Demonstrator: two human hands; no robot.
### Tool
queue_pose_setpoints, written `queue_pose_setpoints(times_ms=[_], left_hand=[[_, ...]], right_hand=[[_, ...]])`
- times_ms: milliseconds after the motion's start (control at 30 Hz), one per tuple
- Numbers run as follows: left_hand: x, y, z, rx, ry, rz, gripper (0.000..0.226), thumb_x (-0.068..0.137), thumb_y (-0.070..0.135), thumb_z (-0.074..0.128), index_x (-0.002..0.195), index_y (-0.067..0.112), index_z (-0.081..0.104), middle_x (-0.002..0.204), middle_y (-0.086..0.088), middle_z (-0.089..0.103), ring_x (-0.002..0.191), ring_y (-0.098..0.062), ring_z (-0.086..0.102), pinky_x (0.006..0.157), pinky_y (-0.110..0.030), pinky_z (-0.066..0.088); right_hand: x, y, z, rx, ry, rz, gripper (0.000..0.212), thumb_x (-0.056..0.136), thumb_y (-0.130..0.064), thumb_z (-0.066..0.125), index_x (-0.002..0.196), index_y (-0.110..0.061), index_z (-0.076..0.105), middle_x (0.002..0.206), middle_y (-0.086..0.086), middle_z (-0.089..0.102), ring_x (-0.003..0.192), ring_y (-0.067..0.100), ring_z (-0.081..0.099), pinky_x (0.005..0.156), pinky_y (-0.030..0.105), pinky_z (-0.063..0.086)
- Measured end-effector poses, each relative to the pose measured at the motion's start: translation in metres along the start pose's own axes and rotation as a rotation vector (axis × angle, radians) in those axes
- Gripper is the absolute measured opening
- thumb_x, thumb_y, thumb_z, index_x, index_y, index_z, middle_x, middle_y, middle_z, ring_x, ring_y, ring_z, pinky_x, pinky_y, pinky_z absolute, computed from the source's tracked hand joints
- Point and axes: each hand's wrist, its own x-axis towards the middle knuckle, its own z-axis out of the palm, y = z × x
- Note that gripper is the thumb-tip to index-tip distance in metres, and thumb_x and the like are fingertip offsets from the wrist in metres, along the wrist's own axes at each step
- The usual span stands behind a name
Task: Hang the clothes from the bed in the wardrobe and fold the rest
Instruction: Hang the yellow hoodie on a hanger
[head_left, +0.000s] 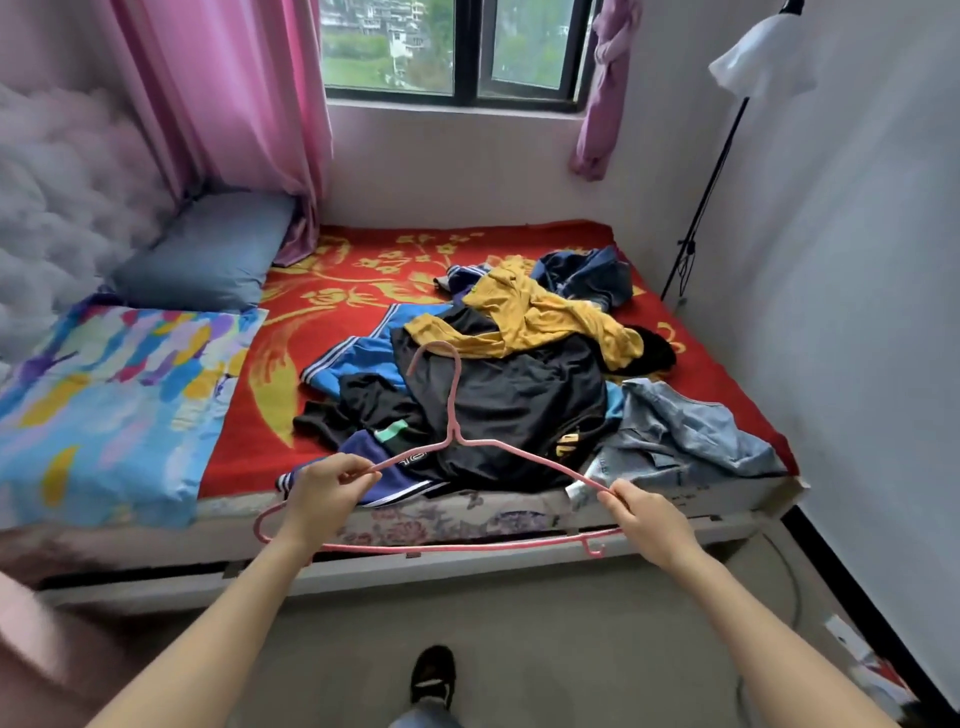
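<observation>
The bed carried the heap of clothes on its right half, spilling to the near edge. A black garment lay uppermost, with a yellow top behind it and a pale denim piece at the near right corner. You held the pink wire hanger level over the near edge, hook aimed at the heap. Your left hand pinched its left shoulder and your right hand pinched its right. You would probably have done best to free one hand, find the black garment's neck, and slip in one hanger shoulder at a time so nothing stretched.
</observation>
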Motion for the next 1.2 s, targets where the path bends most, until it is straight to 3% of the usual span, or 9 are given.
queue_pose_setpoints(times_ms=[133, 267, 333, 533, 700, 800, 1000, 1067, 1200], left_hand=[[0.058, -0.028, 0.031, -0.084, 0.008, -0.053, 0.007, 0.075, -0.003, 0.073, 0.077, 0.003, 0.073, 0.065, 0.002, 0.065, 0.060, 0.005, 0.057, 0.057, -0.008, 0.038], [0.131, -0.054, 0.064, -0.103, 0.001, -0.157, 0.008, 0.074, -0.002, 0.074, 0.075, 0.005, 0.073, 0.069, -0.008, 0.069, 0.059, -0.004, 0.054, 0.058, -0.008, 0.037], [0.163, -0.060, 0.078, -0.115, -0.024, -0.176, 0.009, 0.073, -0.002, 0.075, 0.074, 0.007, 0.073, 0.067, -0.003, 0.066, 0.057, 0.002, 0.055, 0.059, -0.008, 0.036], [0.235, -0.057, 0.126, -0.116, -0.123, -0.182, 0.007, 0.075, 0.001, 0.074, 0.075, 0.008, 0.073, 0.066, 0.002, 0.064, 0.065, -0.015, 0.056, 0.067, -0.031, 0.043], [0.272, -0.060, 0.166, -0.086, -0.188, -0.215, 0.005, 0.076, 0.005, 0.074, 0.075, 0.010, 0.072, 0.067, 0.000, 0.065, 0.067, -0.017, 0.057, 0.069, -0.032, 0.042], [0.298, -0.057, 0.193, -0.048, -0.215, -0.255, 0.003, 0.078, 0.009, 0.072, 0.076, 0.012, 0.072, 0.067, 0.003, 0.064, 0.072, -0.018, 0.060, 0.070, -0.030, 0.042], [0.356, -0.055, 0.258, 0.077, -0.215, -0.348, 0.004, 0.081, 0.017, 0.069, 0.083, 0.017, 0.072, 0.080, 0.002, 0.069, 0.088, -0.022, 0.064, 0.076, -0.033, 0.044], [0.375, -0.054, 0.285, 0.206, -0.255, -0.388, 0.017, 0.083, 0.023, 0.066, 0.099, 0.019, 0.072, 0.100, 0.000, 0.069, 0.104, -0.023, 0.059, 0.084, -0.034, 0.042], [0.417, -0.045, 0.326, 0.364, -0.338, -0.498, 0.035, 0.087, 0.030, 0.061, 0.121, 0.021, 0.062, 0.129, 0.002, 0.056, 0.122, -0.021, 0.046, 0.095, -0.035, 0.038]], right_hand=[[0.067, -0.004, -0.003, 0.014, -0.037, 0.047, 0.033, 0.099, -0.041, 0.038, 0.069, -0.027, 0.036, 0.064, -0.008, 0.048, 0.058, 0.009, 0.043, 0.052, 0.026, 0.030], [0.135, -0.008, -0.009, -0.014, -0.085, 0.105, 0.031, 0.099, -0.038, 0.039, 0.070, -0.025, 0.038, 0.065, -0.006, 0.050, 0.060, 0.012, 0.047, 0.053, 0.028, 0.030], [0.161, -0.007, -0.014, -0.038, -0.097, 0.140, 0.031, 0.099, -0.035, 0.039, 0.070, -0.026, 0.036, 0.064, -0.006, 0.050, 0.062, 0.015, 0.048, 0.052, 0.027, 0.029], [0.228, 0.017, -0.020, -0.064, -0.088, 0.284, 0.025, 0.099, -0.025, 0.035, 0.075, -0.024, 0.036, 0.066, -0.003, 0.050, 0.066, 0.020, 0.049, 0.051, 0.028, 0.028], [0.272, 0.045, -0.019, -0.055, -0.079, 0.337, 0.018, 0.100, -0.025, 0.035, 0.085, -0.019, 0.044, 0.067, -0.003, 0.053, 0.061, 0.016, 0.048, 0.052, 0.030, 0.029], [0.312, 0.066, -0.022, -0.037, -0.089, 0.322, 0.022, 0.100, -0.023, 0.036, 0.079, -0.021, 0.042, 0.065, -0.005, 0.050, 0.058, 0.014, 0.045, 0.050, 0.030, 0.027], [0.408, 0.120, -0.016, -0.035, -0.156, 0.332, 0.019, 0.098, -0.028, 0.036, 0.080, -0.025, 0.041, 0.083, 0.001, 0.059, 0.083, 0.025, 0.055, 0.061, 0.031, 0.034], [0.442, 0.140, -0.014, -0.036, -0.237, 0.350, 0.010, 0.098, -0.029, 0.038, 0.094, -0.026, 0.047, 0.099, 0.005, 0.063, 0.094, 0.026, 0.058, 0.068, 0.031, 0.038], [0.509, 0.177, -0.012, -0.024, -0.409, 0.393, 0.045, 0.096, -0.029, 0.044, 0.138, -0.018, 0.035, 0.132, 0.017, 0.045, 0.113, 0.028, 0.054, 0.089, 0.033, 0.044]])
